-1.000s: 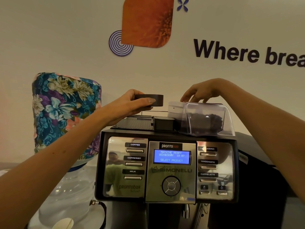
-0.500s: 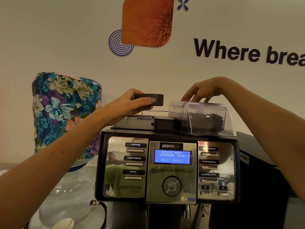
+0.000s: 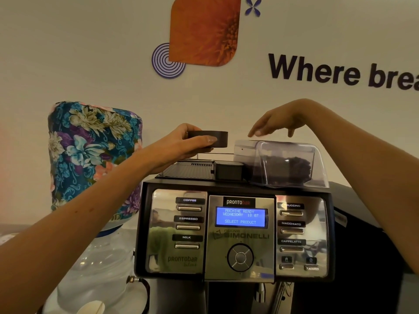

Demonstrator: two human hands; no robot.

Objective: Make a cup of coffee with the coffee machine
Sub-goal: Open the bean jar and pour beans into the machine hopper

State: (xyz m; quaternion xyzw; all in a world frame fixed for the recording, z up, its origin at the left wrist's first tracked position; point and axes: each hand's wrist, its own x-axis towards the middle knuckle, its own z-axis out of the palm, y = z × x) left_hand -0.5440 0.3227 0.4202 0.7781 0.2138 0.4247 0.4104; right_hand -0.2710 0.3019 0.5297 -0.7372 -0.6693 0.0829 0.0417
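The black and chrome automatic coffee machine (image 3: 235, 232) stands at the centre of the view, against a white wall (image 3: 90, 53) bearing dark lettering and an orange and purple graphic. Its blue display screen (image 3: 240, 216) reads "MACHINE READY" and "SELECT PRODUCT". Chrome buttons marked COFFEE (image 3: 189, 208), ESPRESSO and MILK run down the left panel; buttons marked MACCHIATO and CAFFELATTE are legible on the right panel.

On top of the machine, at the right, sits a clear plastic bean hopper (image 3: 288, 164) containing dark coffee beans. A small black box-shaped housing (image 3: 229, 170) sits just left of the hopper, beside a black grille surface.

The left hand (image 3: 181, 146) is raised above the left part of the machine top and pinches a round black lid (image 3: 208, 138) between thumb and fingers, holding it level and clear of the machine.

The right hand (image 3: 281, 120) hovers just above the top of the hopper with the fingers spread and pointing down. No contact with the hopper is visible.

To the left of the machine stands a large water bottle under a blue floral fabric cover (image 3: 93, 155). A clear plastic bottle body (image 3: 95, 268) shows below it, and the rim of a white paper cup (image 3: 90, 308) appears at the lower edge.
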